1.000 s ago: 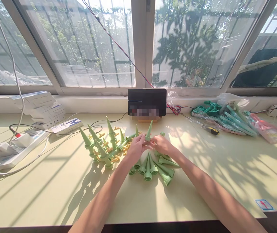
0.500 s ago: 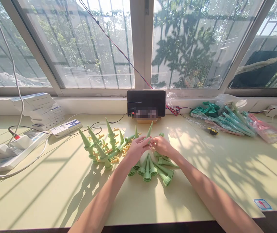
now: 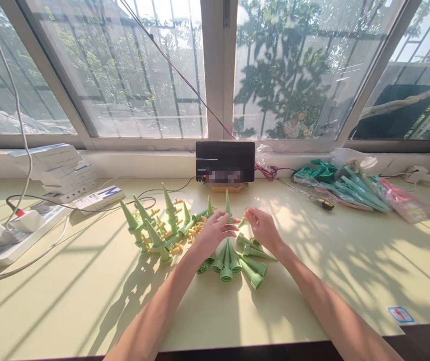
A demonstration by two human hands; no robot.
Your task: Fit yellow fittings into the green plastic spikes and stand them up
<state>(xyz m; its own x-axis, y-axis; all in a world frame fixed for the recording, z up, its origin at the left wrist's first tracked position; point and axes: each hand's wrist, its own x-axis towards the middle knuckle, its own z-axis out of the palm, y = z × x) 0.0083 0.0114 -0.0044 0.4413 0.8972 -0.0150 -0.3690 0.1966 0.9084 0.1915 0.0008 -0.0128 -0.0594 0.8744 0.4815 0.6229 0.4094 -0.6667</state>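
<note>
My left hand (image 3: 217,233) is closed at the thumb and forefinger on the base of an upright green plastic spike (image 3: 228,204), its other fingers stretched out. To the right, my right hand (image 3: 263,226) pinches a small yellow-green piece (image 3: 242,221), too small to make out fully. Below the hands lie several loose green spikes (image 3: 227,271), tips together and hollow threaded ends outward. Left of my left hand stand several green spikes fitted with side tubes (image 3: 157,240), among small yellow valves (image 3: 177,247).
A black screen (image 3: 225,161) on a wooden stand is at the back. White boxes (image 3: 100,198), cables and a power strip (image 3: 15,235) occupy the left. Bagged green pieces (image 3: 353,188), a pink bag (image 3: 403,199) and a black-yellow tool (image 3: 326,204) lie at the right.
My right hand has moved away from the spike to the right, and a small yellow-green piece now shows at its fingertips. My left hand stays with the spike, which stands more upright.
</note>
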